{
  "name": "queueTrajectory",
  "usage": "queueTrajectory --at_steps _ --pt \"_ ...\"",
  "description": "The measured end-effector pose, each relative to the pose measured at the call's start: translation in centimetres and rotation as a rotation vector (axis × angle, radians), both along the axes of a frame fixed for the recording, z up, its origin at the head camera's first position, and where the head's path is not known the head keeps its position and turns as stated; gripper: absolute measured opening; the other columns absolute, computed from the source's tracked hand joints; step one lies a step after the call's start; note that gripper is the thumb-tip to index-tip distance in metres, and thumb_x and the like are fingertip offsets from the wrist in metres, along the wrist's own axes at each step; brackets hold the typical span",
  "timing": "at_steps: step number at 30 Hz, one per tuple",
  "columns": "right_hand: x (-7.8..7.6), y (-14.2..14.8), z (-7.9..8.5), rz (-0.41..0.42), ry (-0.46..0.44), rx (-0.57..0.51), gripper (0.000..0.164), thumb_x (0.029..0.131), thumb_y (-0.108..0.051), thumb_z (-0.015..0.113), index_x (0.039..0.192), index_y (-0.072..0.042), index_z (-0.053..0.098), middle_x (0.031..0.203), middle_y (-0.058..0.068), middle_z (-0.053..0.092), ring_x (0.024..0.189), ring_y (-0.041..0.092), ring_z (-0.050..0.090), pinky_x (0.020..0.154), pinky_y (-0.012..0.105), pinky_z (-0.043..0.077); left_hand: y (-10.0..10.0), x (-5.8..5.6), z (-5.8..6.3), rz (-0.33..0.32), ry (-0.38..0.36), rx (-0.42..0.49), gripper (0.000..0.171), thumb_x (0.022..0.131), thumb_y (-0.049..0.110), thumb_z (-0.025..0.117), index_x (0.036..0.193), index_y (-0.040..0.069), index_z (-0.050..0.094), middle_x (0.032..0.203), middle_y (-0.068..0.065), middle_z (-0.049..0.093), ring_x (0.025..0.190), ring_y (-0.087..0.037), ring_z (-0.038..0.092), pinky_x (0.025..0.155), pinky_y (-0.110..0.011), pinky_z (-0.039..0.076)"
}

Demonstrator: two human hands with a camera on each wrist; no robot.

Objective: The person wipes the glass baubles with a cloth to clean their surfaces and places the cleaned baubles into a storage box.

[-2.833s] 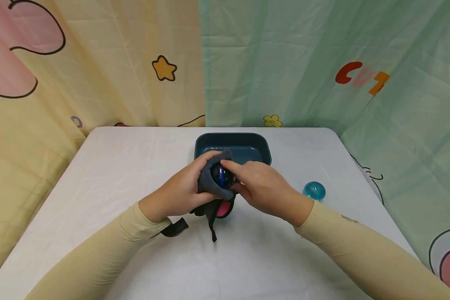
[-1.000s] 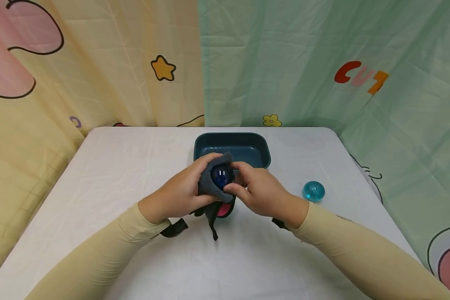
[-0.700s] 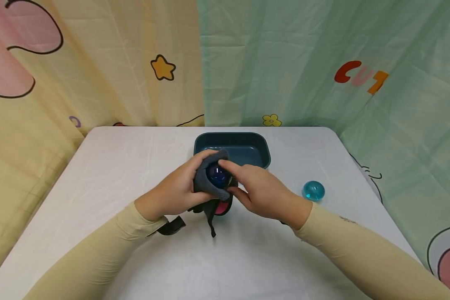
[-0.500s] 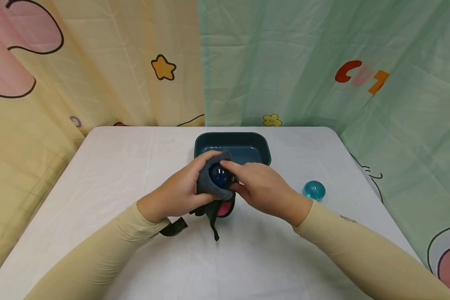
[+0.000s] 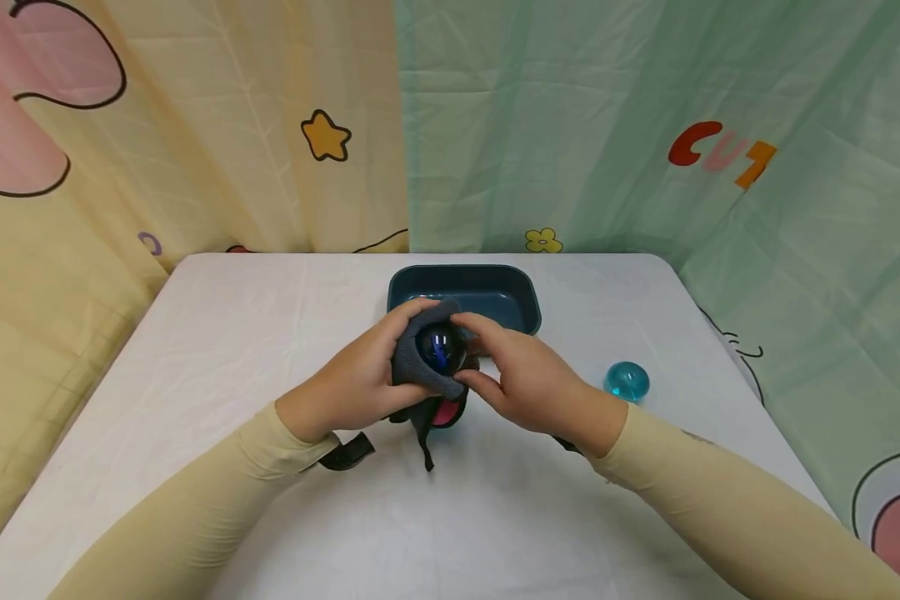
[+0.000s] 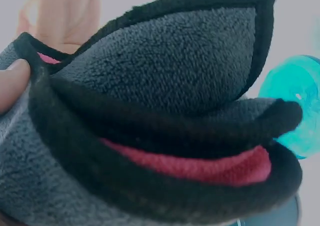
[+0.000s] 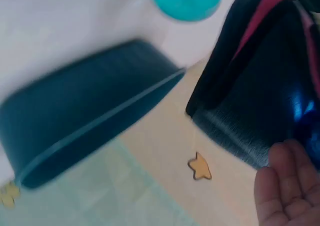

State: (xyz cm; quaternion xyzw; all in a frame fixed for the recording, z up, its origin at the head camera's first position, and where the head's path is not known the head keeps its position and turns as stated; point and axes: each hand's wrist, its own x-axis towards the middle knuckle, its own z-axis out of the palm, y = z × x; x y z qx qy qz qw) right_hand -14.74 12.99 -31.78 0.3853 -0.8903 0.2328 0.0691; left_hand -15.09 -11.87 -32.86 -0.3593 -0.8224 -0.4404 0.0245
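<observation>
My left hand grips a grey plush cloth with black edging and a pink reverse side, folded round a shiny dark blue ball. Thumb and forefinger of my right hand sit at the ball's right side, spanning it top to bottom. Close up in the left wrist view, the folds of the cloth fill most of the picture and cover the ball. The right wrist view catches right-hand fingers against the ball, partly cut off by the frame edge.
Behind the hands stands a dark teal rectangular tray, partly covered by them. A clear turquoise ball rests on the white table to the right. Patterned curtains hang behind the table.
The right hand's thumb and forefinger shift repeatedly over the ball, now spread wider than half a second ago. A bright blue streak shows on the ball again. Cloth and left hand barely move.
</observation>
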Motion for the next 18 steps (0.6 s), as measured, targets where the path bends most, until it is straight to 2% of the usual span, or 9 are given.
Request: queueTrajectory --at_steps 2,5,7,9,14,16,18 --pt "-0.18 0.07 -0.07 0.020 0.117 0.061 0.062 0.097 -0.017 0.078 0.150 -0.004 0.048 0.111 0.010 0.076 0.099 0.022 0.075 0.085 0.037 0.062 0.03 -0.04 0.00 -0.008 -0.018 0.021 0.088 0.088 0.011 0.086 0.159 0.012 0.033 0.154 -0.008 0.051 0.136 -0.024 0.056 0.116 -0.048 0.046" --pt "-0.43 0.24 -0.17 0.039 0.275 0.104 0.057 0.094 -0.013 0.080 0.145 -0.004 0.054 0.093 0.007 0.074 0.084 0.021 0.070 0.077 0.036 0.060 0.23 0.13 0.13 -0.011 -0.031 0.020 0.088 0.089 0.012 0.085 0.160 0.013 0.032 0.155 -0.009 0.051 0.137 -0.024 0.056 0.116 -0.047 0.046" --pt "-0.53 0.35 -0.23 0.041 0.284 0.092 0.057 0.094 -0.014 0.081 0.144 -0.003 0.055 0.094 0.007 0.075 0.085 0.020 0.070 0.078 0.035 0.061 0.38 0.32 0.28 -0.009 -0.026 0.009 0.089 0.090 0.013 0.085 0.160 0.012 0.031 0.154 -0.010 0.051 0.137 -0.025 0.057 0.116 -0.048 0.046" --pt "-0.50 0.44 -0.16 0.035 0.204 0.059 0.060 0.095 -0.016 0.080 0.146 0.000 0.053 0.099 0.007 0.076 0.087 0.019 0.072 0.078 0.034 0.061 0.48 0.48 0.44 -0.001 -0.012 -0.011 0.089 0.090 0.014 0.085 0.161 0.012 0.030 0.154 -0.010 0.052 0.137 -0.025 0.057 0.116 -0.049 0.046" --pt "-0.29 0.37 0.08 -0.009 -0.191 -0.087 0.057 0.101 -0.023 0.072 0.147 0.002 0.049 0.101 0.002 0.079 0.087 0.011 0.071 0.072 0.030 0.057 0.50 0.51 0.46 0.003 0.011 -0.047 0.091 0.091 0.015 0.085 0.161 0.011 0.028 0.153 -0.012 0.052 0.136 -0.027 0.058 0.115 -0.050 0.047" --pt "-0.18 0.23 0.09 -0.027 -0.242 -0.118 0.054 0.103 -0.025 0.071 0.146 0.001 0.051 0.102 0.001 0.079 0.090 0.012 0.071 0.075 0.031 0.058 0.41 0.43 0.37 0.001 0.016 -0.044 0.091 0.090 0.014 0.085 0.161 0.011 0.029 0.153 -0.012 0.052 0.135 -0.027 0.058 0.115 -0.050 0.048" --pt "-0.07 0.10 0.06 -0.029 -0.210 -0.119 0.057 0.102 -0.027 0.072 0.147 0.000 0.050 0.110 0.003 0.078 0.097 0.014 0.074 0.081 0.033 0.061 0.28 0.30 0.28 -0.001 0.021 -0.033 0.091 0.089 0.013 0.086 0.161 0.011 0.030 0.153 -0.011 0.051 0.135 -0.027 0.058 0.114 -0.050 0.048"
